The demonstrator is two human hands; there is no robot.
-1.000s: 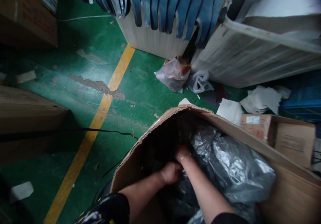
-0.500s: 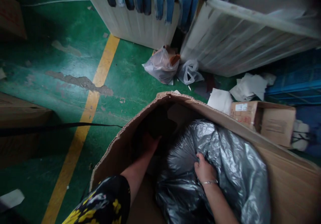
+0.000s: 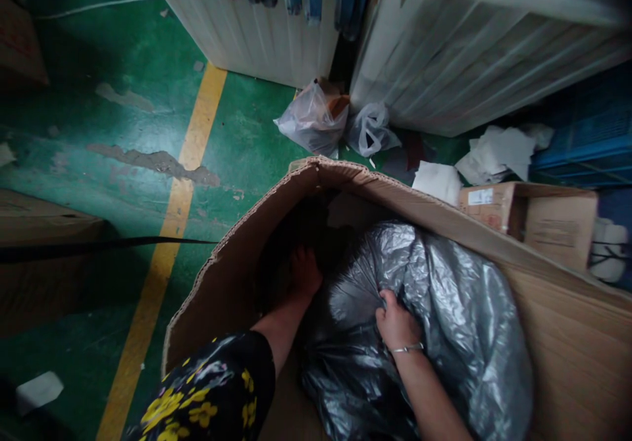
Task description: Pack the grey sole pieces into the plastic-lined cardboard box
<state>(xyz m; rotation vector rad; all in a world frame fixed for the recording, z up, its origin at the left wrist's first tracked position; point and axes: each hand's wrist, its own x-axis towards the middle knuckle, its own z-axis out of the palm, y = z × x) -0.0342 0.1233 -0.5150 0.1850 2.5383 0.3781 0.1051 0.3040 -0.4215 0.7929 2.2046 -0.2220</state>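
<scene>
Green floor with a yellow line [image 3: 162,257] surrounds the carton [image 3: 567,336]. Inside it, the grey bag [image 3: 459,309] fills the right part, long axis running toward the far wall. Right hand [image 3: 397,326] is clenched on a bag fold; left hand [image 3: 303,273] reaches into the dark far-left corner, its grip hidden.

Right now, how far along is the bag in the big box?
Done: the grey plastic bag sits inside the large cardboard box. In hand: the right hand grips a bunched fold of it; the left hand reaches into the dark gap beside it. Left: the bag is not lifted out.
</scene>
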